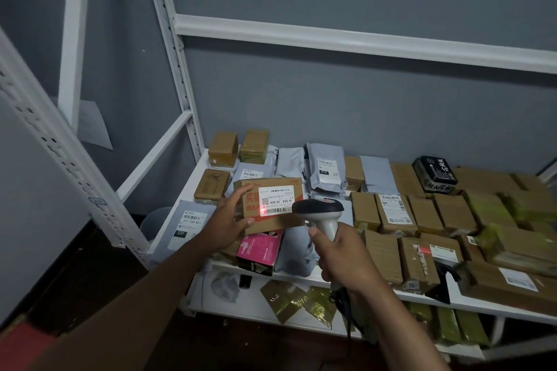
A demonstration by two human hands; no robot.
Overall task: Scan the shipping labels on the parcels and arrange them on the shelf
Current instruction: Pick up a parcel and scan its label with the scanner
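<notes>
The left hand (230, 217) grips a brown box (271, 205) by its left end, fingers curled over the top edge and thumb under the lower edge, holding it above the left part of the shelf (307, 275). The box is tilted with its face toward the camera. A white label (276, 200) on that face carries barcodes and the code J6-S04, printed upside down from this view. Red printing shows to the left of the label.

The right hand (340, 253) is closed around the pale handle of a scanner (321, 214), whose dark head points at the box and sits just beside its right end. A red light spot (261, 212) falls on the left end of the label's lower barcode. A dark cable hangs from the handle base below the hand.

Under the held box, a pink box (260, 251) lies at the shelf's front edge, beside a grey bag (188, 226) marked 231 to its left. Further grey bags and brown boxes cover the rest of the shelf, packed closely toward the right. A black packet (435, 173) with white characters lies near the back wall. On the lower shelf (256, 307) lie scraps of yellowish tape and clear wrap. White uprights (177, 51) frame the rack against a grey wall.
</notes>
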